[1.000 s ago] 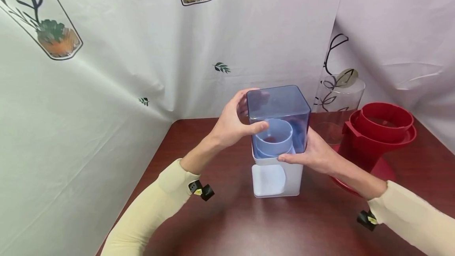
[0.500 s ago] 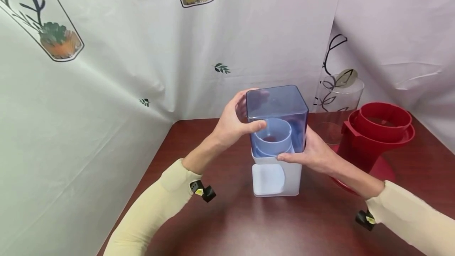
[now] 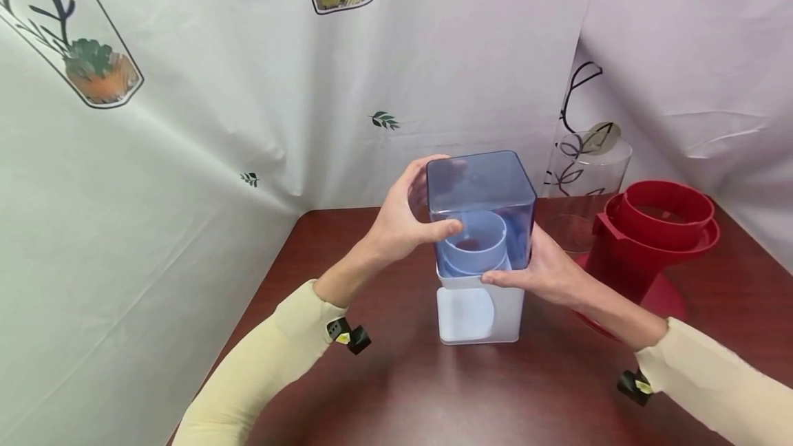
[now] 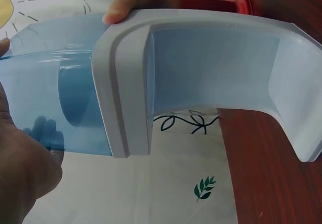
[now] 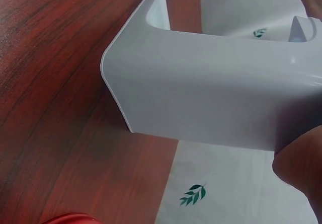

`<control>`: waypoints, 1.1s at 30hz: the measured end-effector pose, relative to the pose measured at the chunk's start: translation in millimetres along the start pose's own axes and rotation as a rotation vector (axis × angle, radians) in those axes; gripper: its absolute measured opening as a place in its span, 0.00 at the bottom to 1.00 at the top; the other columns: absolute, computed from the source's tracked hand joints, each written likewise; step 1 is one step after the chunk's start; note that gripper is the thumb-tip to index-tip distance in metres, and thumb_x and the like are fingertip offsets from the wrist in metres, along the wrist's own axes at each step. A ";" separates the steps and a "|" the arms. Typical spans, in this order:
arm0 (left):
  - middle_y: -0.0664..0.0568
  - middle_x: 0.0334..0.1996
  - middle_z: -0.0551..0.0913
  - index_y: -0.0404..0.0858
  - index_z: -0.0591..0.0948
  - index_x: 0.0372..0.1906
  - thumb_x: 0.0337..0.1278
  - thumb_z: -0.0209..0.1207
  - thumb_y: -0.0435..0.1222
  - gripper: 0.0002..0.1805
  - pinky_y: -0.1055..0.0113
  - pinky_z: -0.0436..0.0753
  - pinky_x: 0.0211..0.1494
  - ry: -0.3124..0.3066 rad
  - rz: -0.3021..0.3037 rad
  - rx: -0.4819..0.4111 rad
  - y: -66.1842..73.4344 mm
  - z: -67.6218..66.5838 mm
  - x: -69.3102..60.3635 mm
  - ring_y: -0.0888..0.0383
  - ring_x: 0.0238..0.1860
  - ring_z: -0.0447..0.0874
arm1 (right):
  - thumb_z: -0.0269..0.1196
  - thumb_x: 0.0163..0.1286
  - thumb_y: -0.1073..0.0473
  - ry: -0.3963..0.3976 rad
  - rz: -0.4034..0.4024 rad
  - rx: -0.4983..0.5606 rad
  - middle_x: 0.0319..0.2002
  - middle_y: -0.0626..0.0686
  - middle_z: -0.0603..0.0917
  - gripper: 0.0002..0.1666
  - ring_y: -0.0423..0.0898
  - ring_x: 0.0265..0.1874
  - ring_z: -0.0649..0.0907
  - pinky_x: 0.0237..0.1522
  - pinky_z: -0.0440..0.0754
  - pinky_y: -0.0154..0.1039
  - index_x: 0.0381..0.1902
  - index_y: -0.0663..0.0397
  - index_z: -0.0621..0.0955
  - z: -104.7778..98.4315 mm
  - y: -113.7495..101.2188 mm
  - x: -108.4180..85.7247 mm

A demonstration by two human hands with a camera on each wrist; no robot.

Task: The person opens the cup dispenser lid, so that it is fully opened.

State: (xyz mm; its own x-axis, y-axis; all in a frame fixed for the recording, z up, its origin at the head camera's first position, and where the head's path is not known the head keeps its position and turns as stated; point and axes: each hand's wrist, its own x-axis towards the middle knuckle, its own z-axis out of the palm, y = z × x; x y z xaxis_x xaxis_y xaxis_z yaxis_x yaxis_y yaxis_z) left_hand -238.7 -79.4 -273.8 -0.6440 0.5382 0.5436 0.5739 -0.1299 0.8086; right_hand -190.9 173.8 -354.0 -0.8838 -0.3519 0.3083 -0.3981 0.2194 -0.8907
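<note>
A translucent blue square cover (image 3: 489,174) sits on top of a white C-shaped stand (image 3: 509,315) on the table. Through the cover's wall shows a round ring-like part (image 3: 473,258). My left hand (image 3: 399,215) grips the cover at its left side, thumb across the front and the other fingers behind. My right hand (image 3: 554,268) holds the right side where cover and stand meet, its thumb along the front seam. In the left wrist view the stand's hollow recess (image 4: 216,68) faces the camera. The right wrist view shows the stand's plain side wall (image 5: 201,93); most right fingers are hidden.
To the right stands a red holder with a funnel-like top (image 3: 657,232). A clear cylinder (image 3: 588,177) is behind it, near the cloth backdrop (image 3: 248,88). The dark red wooden table (image 3: 372,377) ends at the backdrop.
</note>
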 end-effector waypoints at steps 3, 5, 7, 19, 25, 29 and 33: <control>0.42 0.64 0.80 0.35 0.67 0.75 0.49 0.76 0.29 0.46 0.53 0.84 0.63 0.011 -0.017 -0.021 0.9 0.9 -0.8 0.45 0.59 0.83 | 0.80 0.60 0.59 -0.004 -0.002 0.003 0.68 0.56 0.75 0.57 0.58 0.64 0.78 0.54 0.87 0.41 0.79 0.46 0.59 0.1 0.5 0.2; 0.42 0.64 0.81 0.36 0.68 0.74 0.49 0.74 0.27 0.45 0.54 0.85 0.63 0.031 -0.047 -0.029 2.1 1.3 -0.1 0.46 0.60 0.83 | 0.80 0.60 0.59 -0.004 -0.001 0.014 0.68 0.56 0.75 0.57 0.58 0.64 0.78 0.54 0.87 0.41 0.78 0.47 0.59 0.5 1.3 0.8; 0.43 0.64 0.81 0.36 0.69 0.74 0.50 0.73 0.26 0.43 0.55 0.85 0.63 0.050 -0.078 -0.032 2.4 1.2 0.9 0.47 0.59 0.84 | 0.80 0.60 0.60 -0.001 0.001 0.026 0.67 0.56 0.75 0.57 0.59 0.64 0.78 0.53 0.88 0.41 0.78 0.47 0.59 1.1 1.9 1.1; 0.44 0.66 0.81 0.36 0.69 0.74 0.45 0.80 0.60 0.56 0.52 0.84 0.64 0.023 -0.047 0.036 -2.0 -3.3 3.2 0.45 0.60 0.84 | 0.80 0.59 0.59 0.011 0.009 0.036 0.68 0.56 0.75 0.58 0.59 0.65 0.78 0.53 0.88 0.43 0.79 0.46 0.58 2.7 2.1 0.6; 0.44 0.67 0.80 0.36 0.68 0.74 0.48 0.80 0.56 0.54 0.49 0.84 0.64 -0.001 -0.009 0.050 -2.7 -2.8 2.8 0.45 0.61 0.84 | 0.80 0.59 0.61 0.005 -0.009 0.043 0.67 0.56 0.75 0.58 0.59 0.65 0.78 0.53 0.88 0.42 0.79 0.47 0.59 2.7 3.5 0.3; 0.45 0.67 0.80 0.37 0.68 0.74 0.49 0.80 0.54 0.52 0.49 0.84 0.64 -0.009 -0.007 0.053 -1.5 -2.5 3.8 0.46 0.61 0.84 | 0.80 0.59 0.61 0.010 -0.006 0.031 0.67 0.56 0.76 0.57 0.58 0.64 0.79 0.53 0.88 0.42 0.78 0.47 0.60 2.3 3.7 -0.4; 0.46 0.67 0.80 0.38 0.68 0.74 0.47 0.79 0.59 0.54 0.48 0.84 0.63 -0.013 -0.019 0.062 -0.8 -3.3 6.5 0.45 0.60 0.84 | 0.81 0.59 0.58 0.026 0.011 0.008 0.68 0.54 0.76 0.58 0.57 0.64 0.80 0.54 0.88 0.45 0.79 0.45 0.59 2.5 2.4 -1.3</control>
State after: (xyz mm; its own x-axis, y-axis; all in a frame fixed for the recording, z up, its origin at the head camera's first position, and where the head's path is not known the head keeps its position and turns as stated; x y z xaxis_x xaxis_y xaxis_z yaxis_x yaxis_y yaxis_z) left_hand -245.0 -78.6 -270.1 -0.6489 0.5509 0.5247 0.5918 -0.0680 0.8032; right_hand -190.1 172.5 -357.4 -0.8943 -0.3259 0.3067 -0.3863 0.2161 -0.8967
